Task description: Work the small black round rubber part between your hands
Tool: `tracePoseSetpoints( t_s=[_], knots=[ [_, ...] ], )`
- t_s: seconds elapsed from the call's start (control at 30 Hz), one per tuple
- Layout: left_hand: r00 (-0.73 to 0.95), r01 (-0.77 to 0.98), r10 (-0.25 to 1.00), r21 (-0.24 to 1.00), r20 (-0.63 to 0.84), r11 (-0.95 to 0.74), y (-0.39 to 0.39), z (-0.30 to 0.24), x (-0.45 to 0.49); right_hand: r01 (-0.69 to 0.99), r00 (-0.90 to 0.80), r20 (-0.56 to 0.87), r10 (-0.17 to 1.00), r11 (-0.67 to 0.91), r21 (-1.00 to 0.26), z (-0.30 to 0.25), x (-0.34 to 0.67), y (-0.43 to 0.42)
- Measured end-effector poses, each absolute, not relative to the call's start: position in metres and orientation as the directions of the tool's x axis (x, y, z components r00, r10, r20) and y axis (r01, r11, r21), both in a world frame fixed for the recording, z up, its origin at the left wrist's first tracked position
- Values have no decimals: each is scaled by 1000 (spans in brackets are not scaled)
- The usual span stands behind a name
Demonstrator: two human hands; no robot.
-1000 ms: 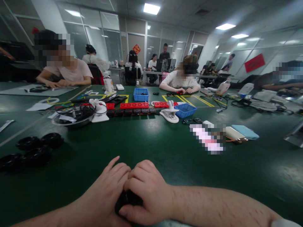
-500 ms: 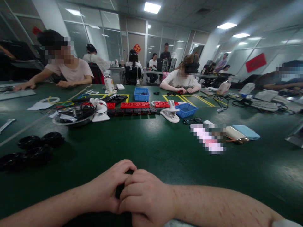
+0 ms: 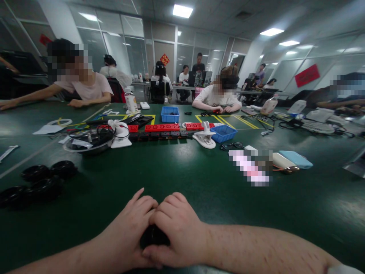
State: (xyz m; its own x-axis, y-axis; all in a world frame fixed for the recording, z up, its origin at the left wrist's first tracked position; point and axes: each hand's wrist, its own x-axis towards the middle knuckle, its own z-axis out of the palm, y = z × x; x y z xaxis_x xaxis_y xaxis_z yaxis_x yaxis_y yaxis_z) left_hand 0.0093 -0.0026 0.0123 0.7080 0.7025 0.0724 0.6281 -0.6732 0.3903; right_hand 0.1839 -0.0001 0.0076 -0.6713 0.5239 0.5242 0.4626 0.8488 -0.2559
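Observation:
At the near edge of the table, my left hand [image 3: 129,232] and my right hand [image 3: 181,228] meet around a dark, glossy black object [image 3: 154,236]. Fingers of both hands curl over it, and my left index finger points up, away from the others. Only a small rounded part of the object shows between my palms, so its kind is unclear. Off to the left lie several shiny black ring-shaped coils [image 3: 45,186], apart from my hands.
Across the green table [image 3: 182,171] stand a metal bowl [image 3: 88,148] of cables, a row of red sockets [image 3: 162,127], a white clip stand [image 3: 205,137] and a blue basket [image 3: 224,134]. Glasses [image 3: 232,145] and a light-blue box [image 3: 295,159] lie to the right. Other people sit opposite.
My hands have turned on the black object, so more of it shows between them. My right thumb now lies along its near side. At the left, a co-worker's arm has stretched further left.

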Motion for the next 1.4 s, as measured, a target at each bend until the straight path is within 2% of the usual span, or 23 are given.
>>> tracePoseSetpoints(
  t_s=[0.1, 0.23, 0.43, 0.57, 0.67, 0.77, 0.9, 1.07, 1.2, 1.33, 1.4],
  knots=[
    [658, 669, 750, 400, 73, -626, -7, 12, 13, 487, -693, 497, 522, 848, -211, 8, 184, 0],
    [714, 617, 699, 432, 43, -658, -2, 10, 12, 438, -726, 495, 478, 876, -204, 9, 184, 1],
    [828, 451, 560, 565, 25, -691, 13, 14, 8, 141, -853, 467, 234, 964, -226, 14, 186, 2],
    [844, 446, 536, 564, -7, -695, 16, 23, 9, 71, -863, 477, 165, 975, -210, 17, 187, 3],
    [849, 463, 527, 523, -31, -716, 15, 24, 8, 59, -826, 540, 161, 978, -201, 16, 187, 3],
    [840, 494, 541, 460, -36, -738, 11, 20, 7, 138, -779, 573, 254, 961, -239, 12, 186, 2],
    [784, 565, 621, 411, 3, -715, 2, 15, 11, 334, -721, 551, 420, 908, -254, 8, 184, 2],
    [743, 608, 669, 409, 8, -681, -3, 11, 13, 424, -731, 500, 464, 883, -200, 6, 184, 2],
    [772, 551, 634, 458, 38, -698, 3, 9, 11, 338, -791, 457, 406, 914, -227, 8, 185, 2],
    [817, 461, 576, 557, 37, -690, 13, 16, 9, 138, -878, 424, 223, 965, -222, 11, 186, 3],
    [837, 436, 547, 592, 9, -678, 16, 22, 9, 84, -887, 429, 170, 973, -213, 13, 186, 4]
  ],
)
